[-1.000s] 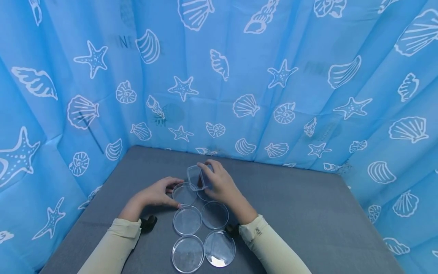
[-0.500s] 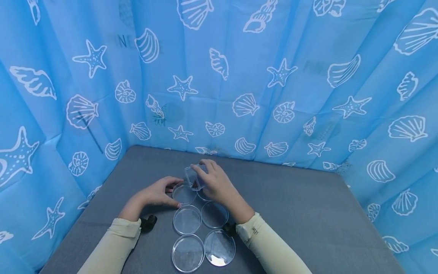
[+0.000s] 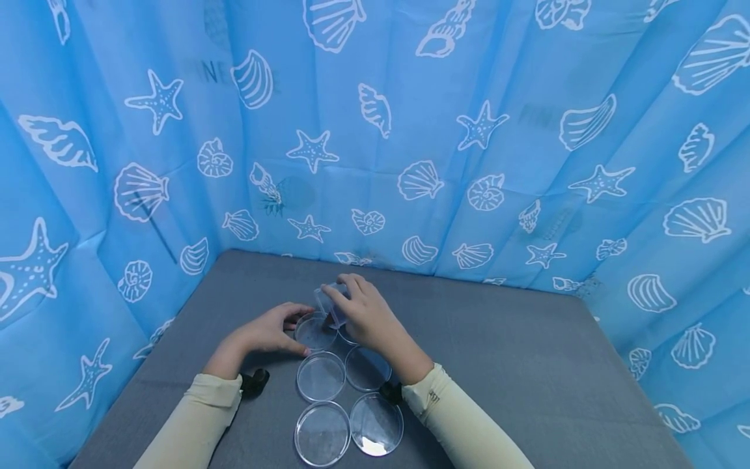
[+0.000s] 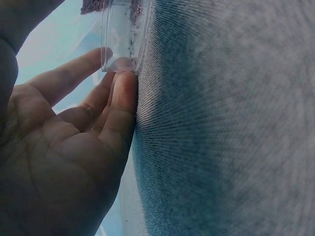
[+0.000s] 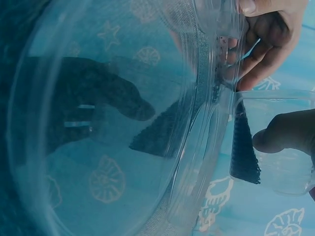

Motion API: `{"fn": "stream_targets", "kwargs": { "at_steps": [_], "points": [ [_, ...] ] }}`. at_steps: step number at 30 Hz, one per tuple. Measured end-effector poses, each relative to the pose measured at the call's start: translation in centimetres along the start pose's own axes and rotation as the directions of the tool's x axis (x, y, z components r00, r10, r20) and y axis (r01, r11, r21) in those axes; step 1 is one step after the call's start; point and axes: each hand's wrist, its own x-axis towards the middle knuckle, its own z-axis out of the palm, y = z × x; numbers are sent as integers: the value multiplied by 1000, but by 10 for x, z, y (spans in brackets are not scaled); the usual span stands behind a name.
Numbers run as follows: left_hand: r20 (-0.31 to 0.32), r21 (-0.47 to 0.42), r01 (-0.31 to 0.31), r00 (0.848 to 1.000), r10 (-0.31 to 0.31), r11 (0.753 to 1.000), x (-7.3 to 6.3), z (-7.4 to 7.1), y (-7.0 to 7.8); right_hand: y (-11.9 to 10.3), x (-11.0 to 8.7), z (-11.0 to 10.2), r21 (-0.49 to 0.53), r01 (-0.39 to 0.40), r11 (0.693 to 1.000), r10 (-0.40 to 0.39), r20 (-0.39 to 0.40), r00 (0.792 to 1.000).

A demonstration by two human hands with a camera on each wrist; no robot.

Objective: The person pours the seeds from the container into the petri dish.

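Observation:
My right hand (image 3: 366, 316) grips a clear plastic box (image 5: 288, 110) and holds it tilted above the far-left petri dish (image 3: 315, 333). Inside the box, dark small grains (image 5: 243, 150) are heaped against its lower side. Fingers and thumb of my left hand (image 3: 272, 331) hold that same dish by its rim, flat on the table. In the left wrist view, a few reddish-dark grains lie inside the dish (image 4: 119, 37). My right hand partly hides the far-right petri dish (image 3: 347, 335).
Nearer to me stand several more clear round dishes, among them a middle-left dish (image 3: 321, 377), a middle-right dish (image 3: 368, 368), a near-left dish (image 3: 322, 434) and a near-right dish (image 3: 377, 423). Grey cloth covers the table (image 3: 498, 378). A blue shell-patterned curtain (image 3: 375, 143) hangs behind.
My right hand has moved slightly left with the box and tipped it further over the far-left dish. Faint specks now show in that dish. The left hand has stayed in place.

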Motion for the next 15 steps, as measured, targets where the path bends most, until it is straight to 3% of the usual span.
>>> {"fn": "stream_targets", "kwargs": {
  "at_steps": [15],
  "points": [
    [-10,21,1,1000,-1,1000,-1,1,-1,-2,0,0,8,-11,1000,11,-2,1000]
  ]
}}
